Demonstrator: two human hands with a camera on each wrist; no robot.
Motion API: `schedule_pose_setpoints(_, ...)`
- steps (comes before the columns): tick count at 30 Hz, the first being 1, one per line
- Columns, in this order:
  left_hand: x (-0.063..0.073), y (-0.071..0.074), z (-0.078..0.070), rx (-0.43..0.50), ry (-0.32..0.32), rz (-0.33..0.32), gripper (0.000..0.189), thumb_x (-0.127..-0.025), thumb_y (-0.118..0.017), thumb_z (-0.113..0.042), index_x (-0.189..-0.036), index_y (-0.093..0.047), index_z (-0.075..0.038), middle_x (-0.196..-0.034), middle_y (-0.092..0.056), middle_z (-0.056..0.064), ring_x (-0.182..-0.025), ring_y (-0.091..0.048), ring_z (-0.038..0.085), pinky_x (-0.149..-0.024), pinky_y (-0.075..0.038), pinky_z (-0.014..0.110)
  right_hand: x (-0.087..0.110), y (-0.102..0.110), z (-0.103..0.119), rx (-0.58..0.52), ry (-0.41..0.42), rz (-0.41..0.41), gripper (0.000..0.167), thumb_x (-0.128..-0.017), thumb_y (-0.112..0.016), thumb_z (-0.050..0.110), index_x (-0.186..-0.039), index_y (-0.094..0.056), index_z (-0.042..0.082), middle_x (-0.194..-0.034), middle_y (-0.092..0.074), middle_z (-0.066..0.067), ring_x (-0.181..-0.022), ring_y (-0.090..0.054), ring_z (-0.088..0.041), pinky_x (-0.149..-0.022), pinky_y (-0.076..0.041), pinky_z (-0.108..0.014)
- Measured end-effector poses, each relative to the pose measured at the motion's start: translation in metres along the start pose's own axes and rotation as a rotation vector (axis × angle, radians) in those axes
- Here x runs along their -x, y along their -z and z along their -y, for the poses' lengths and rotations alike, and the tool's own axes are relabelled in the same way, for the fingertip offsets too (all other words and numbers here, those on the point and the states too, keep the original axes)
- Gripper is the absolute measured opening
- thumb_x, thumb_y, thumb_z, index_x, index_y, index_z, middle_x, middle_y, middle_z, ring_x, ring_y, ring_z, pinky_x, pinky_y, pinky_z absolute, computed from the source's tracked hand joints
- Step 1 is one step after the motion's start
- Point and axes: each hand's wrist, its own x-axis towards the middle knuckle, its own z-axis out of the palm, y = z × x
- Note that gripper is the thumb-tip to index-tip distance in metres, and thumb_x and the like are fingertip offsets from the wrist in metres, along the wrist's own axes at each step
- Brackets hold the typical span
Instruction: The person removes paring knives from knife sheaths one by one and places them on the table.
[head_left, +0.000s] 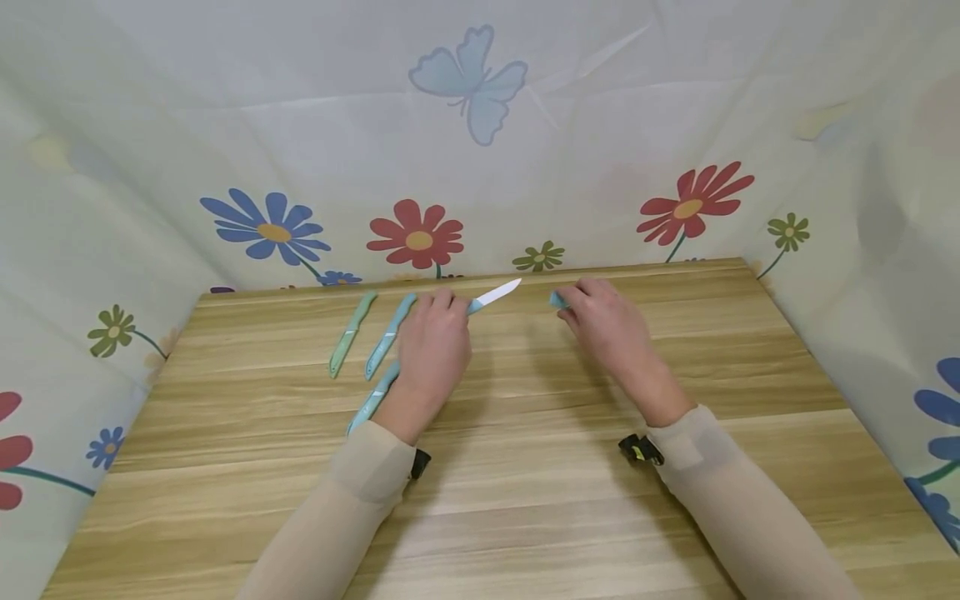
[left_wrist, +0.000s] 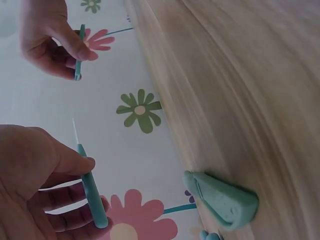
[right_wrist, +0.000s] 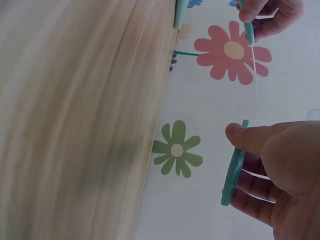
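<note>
In the head view my left hand (head_left: 437,343) grips a small knife (head_left: 497,295) by its blue-green handle. Its white blade is bare and points right, toward my other hand. The left wrist view shows the knife handle (left_wrist: 92,192) pinched between thumb and fingers. My right hand (head_left: 611,323) pinches a blue-green blade cover (head_left: 556,300), seen edge-on as a slim sheath (right_wrist: 233,175) in the right wrist view. Knife tip and cover are apart, with a gap between them. Both hands are held above the table.
A green covered knife (head_left: 350,337) and a blue covered knife (head_left: 390,337) lie on the wooden table (head_left: 540,517) at left. Another blue knife (head_left: 371,402) lies partly behind the left wrist. A flower-printed curtain (head_left: 337,150) stands along the table's back and sides.
</note>
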Motion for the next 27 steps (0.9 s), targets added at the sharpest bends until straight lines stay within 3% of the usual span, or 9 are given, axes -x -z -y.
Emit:
schedule_pose_setpoints(11,-0.02,-0.012,-0.022,-0.034,0.021,0.164,0.012,-0.099,-0.064,-0.003,-0.105,-0.075,-0.002,-0.103,-0.064,0.012,-0.091,-0.064,0.031,-0.064,-0.059,0.044,-0.005,-0.003,-0.017,0.083,0.006,0.043,0.024,-0.097,-0.08,0.011,-0.118,-0.075,0.002,-0.103,-0.065,-0.015,-0.095,-0.063,-0.034,-0.074,-0.06,-0.045)
schedule_pose_setpoints(19,-0.035,-0.024,-0.039,-0.057,0.052,0.303,0.014,-0.101,-0.067,-0.006,-0.111,-0.077,-0.004,-0.107,-0.063,0.012,-0.094,-0.063,0.028,-0.066,-0.06,0.042,-0.013,-0.007,-0.027,0.129,-0.018,0.119,0.021,-0.097,-0.08,0.012,-0.115,-0.073,0.003,-0.103,-0.064,-0.015,-0.099,-0.063,-0.036,-0.074,-0.06,-0.048)
schedule_pose_setpoints(27,-0.045,-0.043,-0.053,-0.079,0.048,0.322,0.016,-0.103,-0.064,-0.006,-0.107,-0.079,-0.006,-0.102,-0.062,0.01,-0.088,-0.064,0.027,-0.062,-0.058,0.041,-0.026,-0.012,-0.035,0.153,-0.043,0.208,0.019,-0.099,-0.077,0.012,-0.115,-0.073,0.001,-0.108,-0.066,-0.018,-0.101,-0.064,-0.038,-0.083,-0.059,-0.052)
